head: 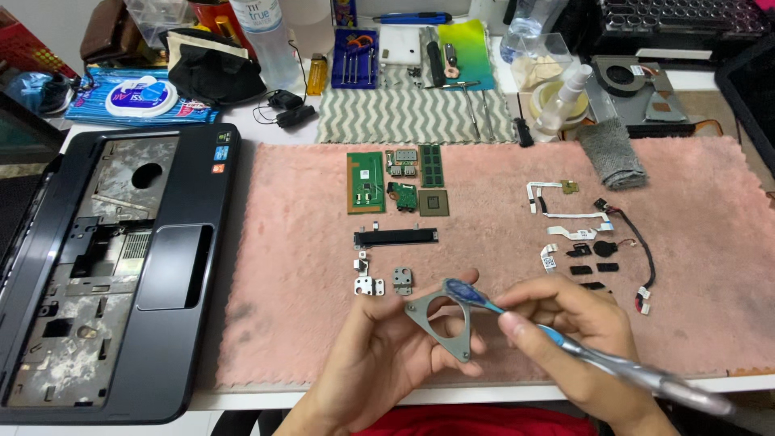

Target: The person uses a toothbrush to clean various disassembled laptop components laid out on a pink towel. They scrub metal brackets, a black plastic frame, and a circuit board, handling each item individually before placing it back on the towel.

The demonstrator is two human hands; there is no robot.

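Two bare hands meet just in front of the pink fluffy mat that covers most of the white tabletop. The left hand has its fingers pinching a flat grey metal bracket with a large round-cornered opening, holding it tilted in the air over the mat's near edge. The right hand has its fingers closed around a blue and clear toothbrush, whose bristled head lies against the bracket's upper corner.

As a judgement, the work looks well along. Laid in neat rows on the mat beyond the bracket are green circuit boards, a black bar, small silver hinges, and, to the right, white ribbon cables and a black wired connector. Whether those are already brushed I cannot tell; the bracket is the piece being brushed now.

Left of the mat sits a black opened laptop shell, its insides bare and dusty-looking. Behind the mat lie a grey zigzag-patterned cloth with screwdrivers, a blue pack of wet wipes, a clear plastic bottle, a folded grey rag and a cooling fan unit.
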